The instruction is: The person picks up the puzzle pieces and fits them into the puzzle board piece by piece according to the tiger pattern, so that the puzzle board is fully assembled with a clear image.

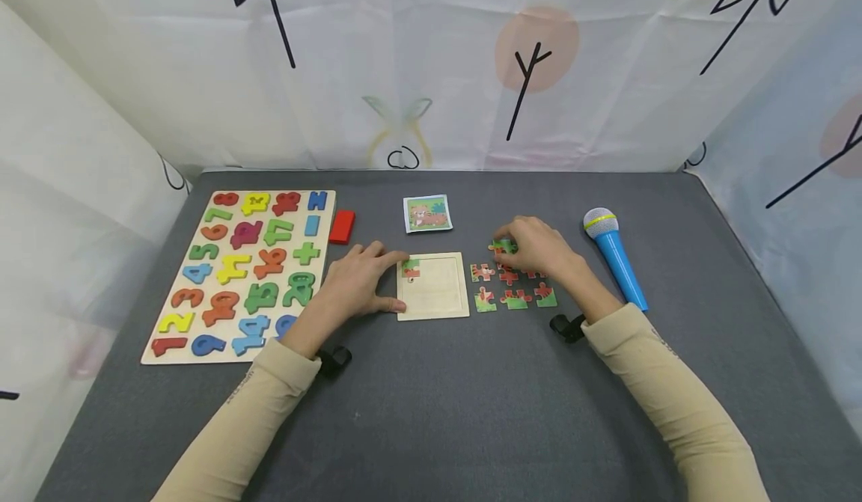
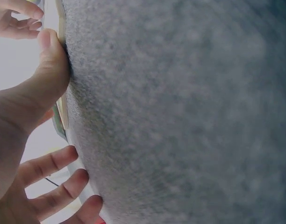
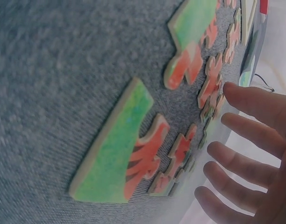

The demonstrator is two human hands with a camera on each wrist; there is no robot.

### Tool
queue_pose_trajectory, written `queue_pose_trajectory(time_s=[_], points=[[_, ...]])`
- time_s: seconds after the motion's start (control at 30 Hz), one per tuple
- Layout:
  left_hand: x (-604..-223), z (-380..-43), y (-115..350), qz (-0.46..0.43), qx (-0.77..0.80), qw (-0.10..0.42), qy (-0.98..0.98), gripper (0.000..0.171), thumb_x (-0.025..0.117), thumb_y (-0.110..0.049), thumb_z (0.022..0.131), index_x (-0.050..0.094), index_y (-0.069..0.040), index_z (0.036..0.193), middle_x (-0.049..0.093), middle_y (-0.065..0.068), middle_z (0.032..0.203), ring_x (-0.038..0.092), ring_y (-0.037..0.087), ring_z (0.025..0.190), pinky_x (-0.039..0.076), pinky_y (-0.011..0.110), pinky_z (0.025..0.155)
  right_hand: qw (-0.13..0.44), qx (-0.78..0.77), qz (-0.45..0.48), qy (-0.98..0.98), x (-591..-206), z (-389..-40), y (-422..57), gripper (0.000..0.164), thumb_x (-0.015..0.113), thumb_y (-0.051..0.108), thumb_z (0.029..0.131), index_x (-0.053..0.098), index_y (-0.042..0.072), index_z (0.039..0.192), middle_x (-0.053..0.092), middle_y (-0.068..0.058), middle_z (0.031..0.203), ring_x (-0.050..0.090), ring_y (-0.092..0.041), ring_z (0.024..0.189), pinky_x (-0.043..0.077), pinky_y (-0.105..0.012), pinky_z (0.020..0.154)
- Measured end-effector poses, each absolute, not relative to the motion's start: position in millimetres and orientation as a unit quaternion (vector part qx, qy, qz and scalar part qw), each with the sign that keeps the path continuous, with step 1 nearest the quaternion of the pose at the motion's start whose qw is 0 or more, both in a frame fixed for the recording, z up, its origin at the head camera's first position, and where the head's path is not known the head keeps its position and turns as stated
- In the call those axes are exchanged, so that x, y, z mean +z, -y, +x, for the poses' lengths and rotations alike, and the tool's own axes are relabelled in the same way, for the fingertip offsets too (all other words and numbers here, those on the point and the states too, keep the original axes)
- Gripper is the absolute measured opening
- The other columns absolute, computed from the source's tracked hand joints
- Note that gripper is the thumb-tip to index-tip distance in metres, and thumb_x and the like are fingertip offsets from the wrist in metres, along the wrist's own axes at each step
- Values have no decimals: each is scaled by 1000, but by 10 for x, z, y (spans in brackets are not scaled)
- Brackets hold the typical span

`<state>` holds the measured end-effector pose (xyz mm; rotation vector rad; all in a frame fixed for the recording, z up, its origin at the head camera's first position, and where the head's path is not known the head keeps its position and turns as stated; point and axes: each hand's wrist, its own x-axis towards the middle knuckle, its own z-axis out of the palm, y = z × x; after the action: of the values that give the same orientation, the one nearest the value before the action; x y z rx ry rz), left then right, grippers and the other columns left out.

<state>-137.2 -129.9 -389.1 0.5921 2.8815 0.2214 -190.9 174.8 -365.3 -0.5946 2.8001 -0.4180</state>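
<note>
My left hand [image 1: 357, 281] lies at the left side of a square wooden puzzle tray [image 1: 438, 300], thumb and index finger spread against its edge. In the left wrist view, the thumb [image 2: 52, 70] rests along the tray's rim [image 2: 61, 23], and the other fingers are loosely extended. One jigsaw piece [image 1: 411, 268], green and red, sits in the tray's upper left corner. Over the loose jigsaw pieces [image 1: 484, 300] to the right reaches my right hand [image 1: 539, 248]. Its fingers [image 3: 246, 135] are spread beside the pieces in the right wrist view, and partly cover some in the head view.
Behind the tray lies a small picture card [image 1: 428, 214]. A board of coloured numbers [image 1: 222, 255] is at the left, with a red block [image 1: 342, 227] next to it. On the right lies a blue toy microphone [image 1: 621, 266]. Printed cloth [image 1: 444, 98] hangs behind the table.
</note>
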Motion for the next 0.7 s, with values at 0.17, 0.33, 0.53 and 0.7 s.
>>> queue_pose_trajectory(time_s=[0.17,0.33,0.53,0.7], points=[[-3884,-1358,1279,208,38,99,-972,81,79,-63,78,54,-33,149,57,14,129,56,29,104,55,43,72,117,-143,-201,-962,-3671,-1905,-1730,36,76,22,92,73,4,123,69,-20,123,60,-26,91,37,-30,58],[-3897,-1349,1281,209,42,91,-973,81,81,-63,77,56,-32,148,58,14,126,56,28,101,55,43,69,102,-139,-198,-965,-3683,-1905,-1731,36,77,19,91,73,2,123,70,-21,121,61,-30,93,41,-30,60],[-3918,-1353,1298,208,55,77,-973,81,81,-63,76,58,-31,146,58,13,127,58,30,103,56,47,72,97,-138,-206,-964,-3692,-1930,-1730,34,76,17,91,74,0,121,71,-22,115,59,-24,82,40,-28,59],[-3919,-1356,1295,206,57,80,-974,81,82,-62,76,57,-31,147,58,12,125,57,30,102,56,47,72,103,-145,-208,-962,-3697,-1931,-1723,32,75,17,92,74,0,119,72,-22,113,56,-22,77,38,-27,58]])
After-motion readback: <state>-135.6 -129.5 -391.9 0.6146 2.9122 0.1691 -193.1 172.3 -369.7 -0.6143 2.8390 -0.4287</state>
